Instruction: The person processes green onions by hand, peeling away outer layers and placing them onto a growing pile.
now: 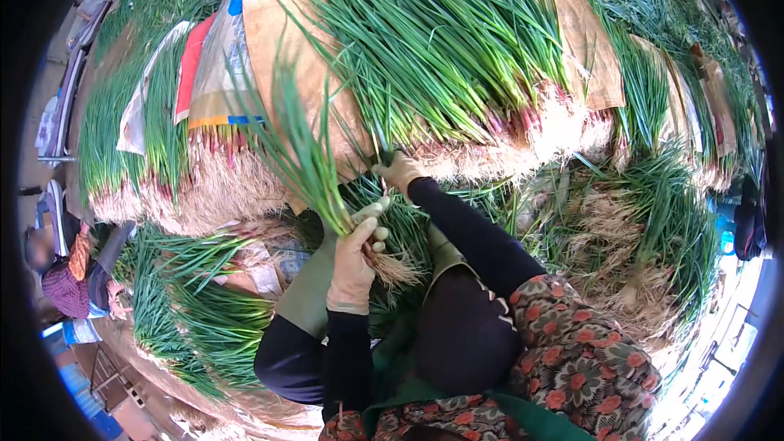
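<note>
Flowered clothing [572, 351] occupies the near right. Left hand [356, 250]: grip closed around a bunch of green onions [317, 173], just above its roots [395, 269]; long axis runs from there toward the far left. Right hand [400, 173] sits farther and to the right, at the near edge of the large onion pile [457, 57], nearer it than the left hand; grip state cannot be told.
</note>
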`<state>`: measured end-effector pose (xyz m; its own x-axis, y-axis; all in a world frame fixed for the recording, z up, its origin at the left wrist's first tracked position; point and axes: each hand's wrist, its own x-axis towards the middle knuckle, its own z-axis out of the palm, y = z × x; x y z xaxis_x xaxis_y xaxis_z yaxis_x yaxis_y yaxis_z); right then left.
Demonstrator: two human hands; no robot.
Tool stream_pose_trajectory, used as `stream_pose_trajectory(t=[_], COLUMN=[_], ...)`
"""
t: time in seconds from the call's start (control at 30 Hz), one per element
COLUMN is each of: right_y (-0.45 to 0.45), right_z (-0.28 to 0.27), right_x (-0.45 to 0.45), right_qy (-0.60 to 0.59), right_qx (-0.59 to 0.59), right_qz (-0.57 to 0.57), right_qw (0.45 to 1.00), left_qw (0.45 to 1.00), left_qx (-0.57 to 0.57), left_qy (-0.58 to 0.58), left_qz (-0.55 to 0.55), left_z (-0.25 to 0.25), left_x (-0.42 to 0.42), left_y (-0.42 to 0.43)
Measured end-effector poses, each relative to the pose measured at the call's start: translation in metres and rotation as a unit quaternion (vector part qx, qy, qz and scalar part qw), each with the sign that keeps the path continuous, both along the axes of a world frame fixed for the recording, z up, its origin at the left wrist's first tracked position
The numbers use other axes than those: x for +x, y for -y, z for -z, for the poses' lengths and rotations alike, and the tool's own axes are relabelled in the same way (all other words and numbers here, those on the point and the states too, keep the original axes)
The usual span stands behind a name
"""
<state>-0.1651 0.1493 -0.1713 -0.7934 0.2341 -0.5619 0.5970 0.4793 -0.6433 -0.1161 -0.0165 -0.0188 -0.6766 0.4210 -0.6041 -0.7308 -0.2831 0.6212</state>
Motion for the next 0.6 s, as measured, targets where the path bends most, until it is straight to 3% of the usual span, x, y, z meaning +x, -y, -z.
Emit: stream_pose_trajectory(t=[0.03,0.07,0.13,0.2,0.3,0.33,0.37,0.4,0.47,0.5,0.53,0.6], right_y=[0.013,0.024,0.030,0.046,0.017,-0.008,-0.024,-0.037,-0.054,-0.056,-0.060,-0.048], right_z=[0.006,0.011,0.000,0.017,-0.002,-0.044,-0.051,-0.090,-0.033,-0.051,-0.041,0.011], right_x=[-0.002,0.002,0.019,0.054,0.092,0.088,0.078,0.056,0.045,0.029,0.025,0.011], right_qy=[-0.009,-0.066,0.018,0.096,0.095,0.067,-0.076,-0.009,-0.193,-0.020,0.005,0.073], right_qx=[0.086,0.203,0.166,0.132,0.028,-0.071,-0.006,-0.020,0.193,0.296,0.259,0.323], right_qz=[-0.038,-0.163,-0.448,-0.502,-0.522,-0.404,-0.416,-0.286,-0.086,-0.124,-0.097,-0.128], right_qw=[0.996,0.963,0.878,0.849,0.847,0.910,0.906,0.958,0.958,0.947,0.961,0.935], left_qw=[1.000,0.999,0.999,0.996,0.991,0.990,0.987,0.987,0.989,0.988,0.989,0.991], left_qx=[0.009,0.003,0.016,0.035,0.065,0.072,0.094,0.084,0.065,0.076,0.070,0.054], left_qy=[0.001,0.004,0.004,0.046,0.092,0.105,0.107,0.113,0.118,0.118,0.113,0.106], left_qz=[-0.017,-0.034,-0.048,-0.066,-0.069,-0.067,-0.072,-0.073,-0.066,-0.059,-0.057,-0.057], left_z=[-0.005,-0.010,-0.002,0.020,0.048,0.053,0.055,0.059,0.067,0.065,0.068,0.076], left_x=[-0.002,-0.004,-0.010,-0.014,-0.011,-0.009,-0.005,-0.002,0.000,0.000,0.001,0.001], left_y=[-0.004,-0.008,-0.015,-0.020,-0.023,-0.022,-0.022,-0.021,-0.022,-0.025,-0.027,-0.027])
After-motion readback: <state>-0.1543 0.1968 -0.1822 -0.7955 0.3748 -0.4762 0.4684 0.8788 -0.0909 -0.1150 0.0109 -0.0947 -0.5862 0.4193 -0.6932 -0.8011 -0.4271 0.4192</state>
